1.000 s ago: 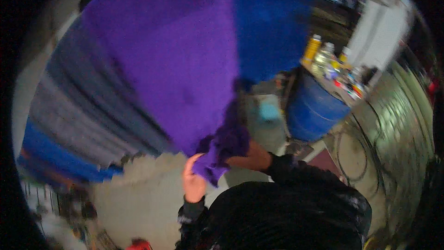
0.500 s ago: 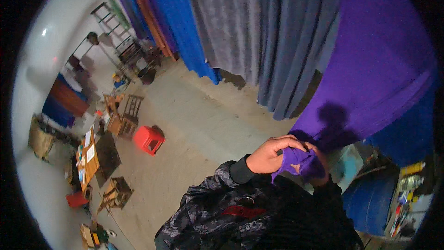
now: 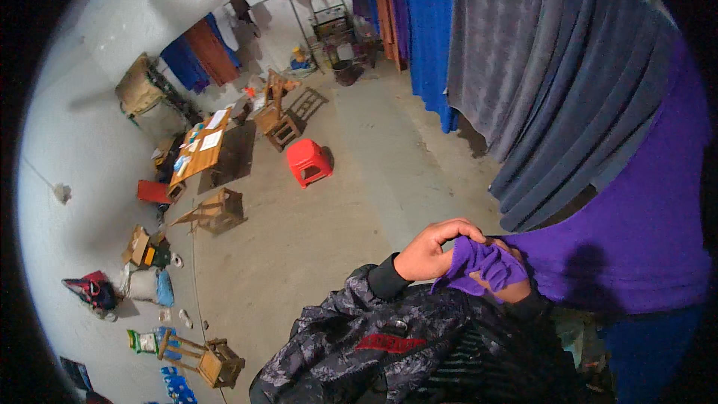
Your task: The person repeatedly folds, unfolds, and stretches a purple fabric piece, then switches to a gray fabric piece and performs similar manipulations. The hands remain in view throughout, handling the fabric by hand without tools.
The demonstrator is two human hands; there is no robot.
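A long purple cloth (image 3: 628,243) stretches in from the right, and its bunched end lies between my two hands in front of my chest. My left hand (image 3: 429,251) is closed, with thumb and fingers curled round the upper left of the bunched end. On the other side my right hand (image 3: 513,290) is partly covered by folds. Some of its fingers show at the cloth's top edge and it seems to grip the fabric. The taut part of the cloth runs from my right hand toward the right rim, with a shadow on it.
Grey cloths (image 3: 553,67) and a blue cloth (image 3: 426,37) hang along the right. A red plastic stool (image 3: 308,162) stands on the concrete floor ahead. Wooden chairs (image 3: 219,211) and a table with papers (image 3: 200,155) are at the left. A small wooden chair (image 3: 218,363) stands lower left.
My view has swung left, bringing in more of the left wall and floor. The bunched purple end has spread a little in my hands, and the cloth now stretches more sideways.
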